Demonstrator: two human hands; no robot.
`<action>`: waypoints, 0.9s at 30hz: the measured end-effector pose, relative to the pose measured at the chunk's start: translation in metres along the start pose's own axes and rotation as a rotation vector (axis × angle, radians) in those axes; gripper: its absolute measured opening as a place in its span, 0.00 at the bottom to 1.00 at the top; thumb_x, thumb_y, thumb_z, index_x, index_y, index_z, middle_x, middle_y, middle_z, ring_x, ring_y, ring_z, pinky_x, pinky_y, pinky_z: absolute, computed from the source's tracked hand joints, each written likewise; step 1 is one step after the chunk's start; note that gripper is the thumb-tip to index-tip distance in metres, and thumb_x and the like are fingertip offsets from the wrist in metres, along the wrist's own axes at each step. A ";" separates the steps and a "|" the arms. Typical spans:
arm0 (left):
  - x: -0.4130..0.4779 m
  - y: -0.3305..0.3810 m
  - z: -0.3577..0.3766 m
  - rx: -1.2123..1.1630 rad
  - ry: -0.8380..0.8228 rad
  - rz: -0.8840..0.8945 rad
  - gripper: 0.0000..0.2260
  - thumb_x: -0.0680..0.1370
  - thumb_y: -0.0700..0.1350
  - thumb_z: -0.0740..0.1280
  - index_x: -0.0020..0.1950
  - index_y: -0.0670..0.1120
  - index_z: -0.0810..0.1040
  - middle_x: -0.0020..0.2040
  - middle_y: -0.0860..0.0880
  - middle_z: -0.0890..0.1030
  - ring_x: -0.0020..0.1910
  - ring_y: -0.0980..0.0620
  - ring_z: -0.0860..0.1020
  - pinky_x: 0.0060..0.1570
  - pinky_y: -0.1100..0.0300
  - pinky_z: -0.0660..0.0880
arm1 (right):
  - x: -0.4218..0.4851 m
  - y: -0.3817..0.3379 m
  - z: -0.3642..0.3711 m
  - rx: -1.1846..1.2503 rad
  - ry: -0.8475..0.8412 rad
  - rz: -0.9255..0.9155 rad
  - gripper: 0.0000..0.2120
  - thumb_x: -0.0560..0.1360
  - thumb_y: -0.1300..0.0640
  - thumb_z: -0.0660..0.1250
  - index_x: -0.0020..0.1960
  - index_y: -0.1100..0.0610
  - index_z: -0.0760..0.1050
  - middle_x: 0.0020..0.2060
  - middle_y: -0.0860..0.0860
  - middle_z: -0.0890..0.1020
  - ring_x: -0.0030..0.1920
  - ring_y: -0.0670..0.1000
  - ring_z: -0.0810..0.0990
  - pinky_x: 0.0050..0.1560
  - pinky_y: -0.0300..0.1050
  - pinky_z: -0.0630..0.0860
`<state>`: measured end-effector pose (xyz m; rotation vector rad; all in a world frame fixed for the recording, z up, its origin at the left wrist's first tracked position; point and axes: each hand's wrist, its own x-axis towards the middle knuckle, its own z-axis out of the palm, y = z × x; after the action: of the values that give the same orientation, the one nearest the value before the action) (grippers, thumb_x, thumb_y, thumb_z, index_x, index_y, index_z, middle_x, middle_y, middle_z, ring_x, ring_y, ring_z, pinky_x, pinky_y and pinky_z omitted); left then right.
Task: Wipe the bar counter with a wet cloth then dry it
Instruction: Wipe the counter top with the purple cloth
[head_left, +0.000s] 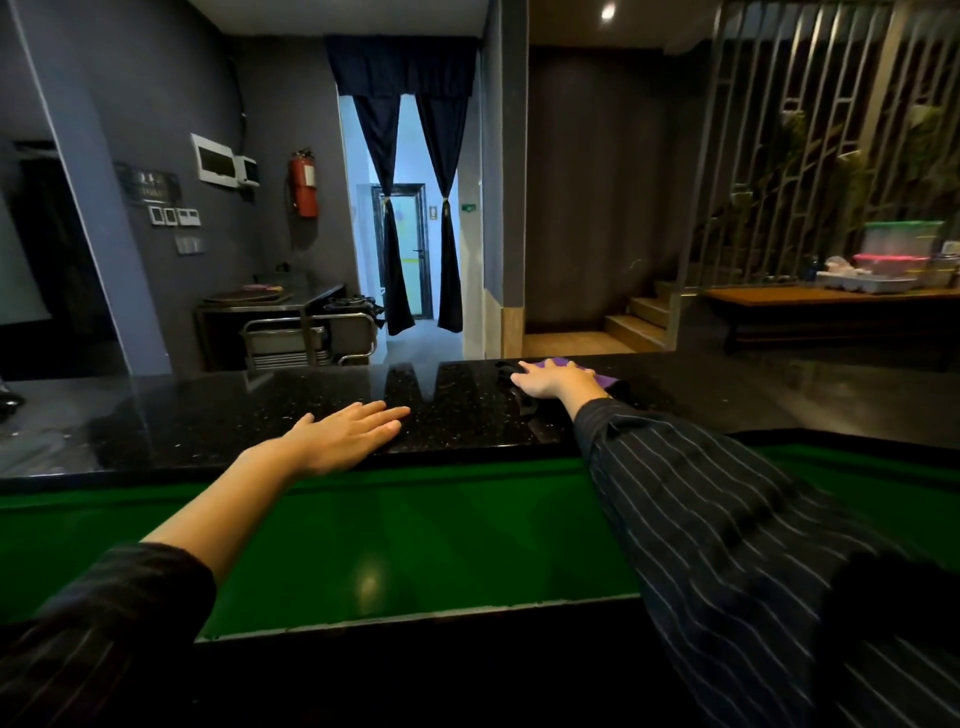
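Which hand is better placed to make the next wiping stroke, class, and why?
Right. The right hand presses the purple cloth on the black counter; the left hand rests flat and bare, apart from the cloth.

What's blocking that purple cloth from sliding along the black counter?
Only the person's own left hand, resting flat near the front edge of the counter. The right hand presses straight on the purple cloth at the far edge, nothing between them.

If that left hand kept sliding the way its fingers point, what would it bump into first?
Probably the right hand, pressed flat on the purple cloth; only bare black counter lies between them. Depth is unclear, so the left hand might slip past it.
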<state>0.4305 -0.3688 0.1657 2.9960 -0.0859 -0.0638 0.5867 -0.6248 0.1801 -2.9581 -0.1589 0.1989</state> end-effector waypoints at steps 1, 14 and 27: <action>0.000 0.000 0.002 0.013 0.017 0.004 0.21 0.81 0.60 0.43 0.74 0.66 0.49 0.79 0.57 0.49 0.78 0.53 0.46 0.71 0.33 0.44 | 0.006 -0.008 0.000 -0.001 0.001 0.006 0.29 0.78 0.33 0.45 0.77 0.40 0.51 0.79 0.52 0.51 0.77 0.62 0.47 0.74 0.64 0.41; -0.011 0.001 0.012 0.016 0.184 0.001 0.20 0.82 0.58 0.42 0.74 0.66 0.54 0.78 0.57 0.56 0.77 0.55 0.53 0.73 0.39 0.50 | 0.013 -0.122 0.024 -0.091 -0.105 -0.407 0.30 0.79 0.36 0.47 0.78 0.45 0.49 0.79 0.51 0.50 0.78 0.58 0.48 0.75 0.64 0.46; -0.046 -0.081 -0.006 0.034 0.100 -0.070 0.22 0.80 0.62 0.45 0.75 0.65 0.53 0.78 0.53 0.55 0.77 0.51 0.52 0.73 0.38 0.50 | -0.014 -0.091 0.022 -0.055 0.053 0.135 0.32 0.78 0.34 0.46 0.78 0.44 0.47 0.78 0.62 0.48 0.76 0.66 0.47 0.74 0.64 0.44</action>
<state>0.3898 -0.2853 0.1618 3.0294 0.0293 0.0807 0.5608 -0.5340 0.1765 -3.0274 0.0431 0.1356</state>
